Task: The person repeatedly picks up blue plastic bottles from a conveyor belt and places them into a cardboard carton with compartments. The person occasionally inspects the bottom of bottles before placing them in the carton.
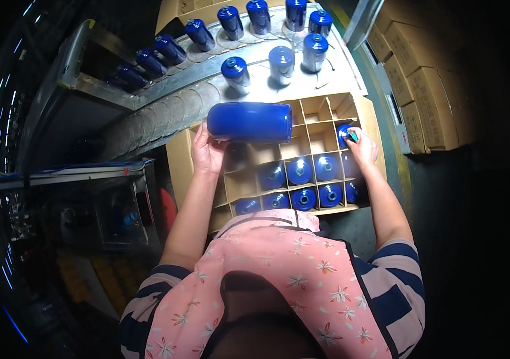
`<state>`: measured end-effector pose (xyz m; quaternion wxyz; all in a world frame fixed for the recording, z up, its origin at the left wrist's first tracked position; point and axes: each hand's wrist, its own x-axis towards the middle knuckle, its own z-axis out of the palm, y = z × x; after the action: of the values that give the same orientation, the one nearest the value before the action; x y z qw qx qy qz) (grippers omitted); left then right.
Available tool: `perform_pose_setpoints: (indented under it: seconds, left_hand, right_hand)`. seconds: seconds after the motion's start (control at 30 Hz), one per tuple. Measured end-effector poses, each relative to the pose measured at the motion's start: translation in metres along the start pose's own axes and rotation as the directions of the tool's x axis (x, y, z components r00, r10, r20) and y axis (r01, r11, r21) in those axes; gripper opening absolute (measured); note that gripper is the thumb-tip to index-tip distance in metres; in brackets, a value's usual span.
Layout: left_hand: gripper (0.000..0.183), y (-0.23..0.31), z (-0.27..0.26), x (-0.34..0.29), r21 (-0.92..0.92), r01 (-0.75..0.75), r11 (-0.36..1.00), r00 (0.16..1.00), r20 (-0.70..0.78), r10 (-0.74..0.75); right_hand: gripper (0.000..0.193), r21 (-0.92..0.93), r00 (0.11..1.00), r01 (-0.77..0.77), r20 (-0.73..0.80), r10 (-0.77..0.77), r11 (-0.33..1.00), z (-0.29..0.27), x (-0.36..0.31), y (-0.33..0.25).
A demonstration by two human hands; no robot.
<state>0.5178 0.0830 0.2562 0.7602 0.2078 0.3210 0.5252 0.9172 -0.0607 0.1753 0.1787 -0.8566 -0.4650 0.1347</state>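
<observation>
My left hand [208, 151] grips one end of a blue glass bottle [252, 122], which lies on its side in the air above a divided carton [178, 157]. My right hand [364, 148] is closed in a pinch at the carton's right side. Between its fingertips is a small green and dark thing [352, 137], whose kind I cannot make out. Directly beside those fingers, another blue bottle [342, 133] stands in a compartment. Several more blue bottles [300, 171] stand upright in the near compartments, with their necks up.
Beyond the carton, several blue bottles [231, 23] stand on a metal conveyor [174, 110], some in a row at its far side. Stacked brown boxes [428, 110] are at the right. A metal frame [81, 57] rises at the left, near a shelf edge [69, 173].
</observation>
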Motion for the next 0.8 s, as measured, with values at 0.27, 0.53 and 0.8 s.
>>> perform_pose_setpoints:
  seconds: [0.27, 0.53, 0.8]
  left_hand:
    - [0.028, 0.008, -0.084, 0.014, -0.307, -0.160, 0.938, 0.969, -0.228, 0.091]
    - [0.029, 0.053, -0.081, 0.158, 0.661, -0.389, 0.641, 0.814, -0.079, 0.576]
    - [0.035, 0.055, -0.162, 0.242, 0.943, -0.233, 0.236, 0.800, 0.047, 0.598]
  right_hand:
    - [0.035, -0.029, 0.998, -0.048, -0.052, 0.047, 0.998, 0.036, -0.017, -0.003]
    - [0.033, 0.007, 0.997, -0.060, -0.055, 0.060, 0.998, 0.043, 0.049, 0.035]
    - [0.032, -0.014, 0.997, -0.073, 0.007, 0.073, 0.997, 0.097, 0.032, -0.019]
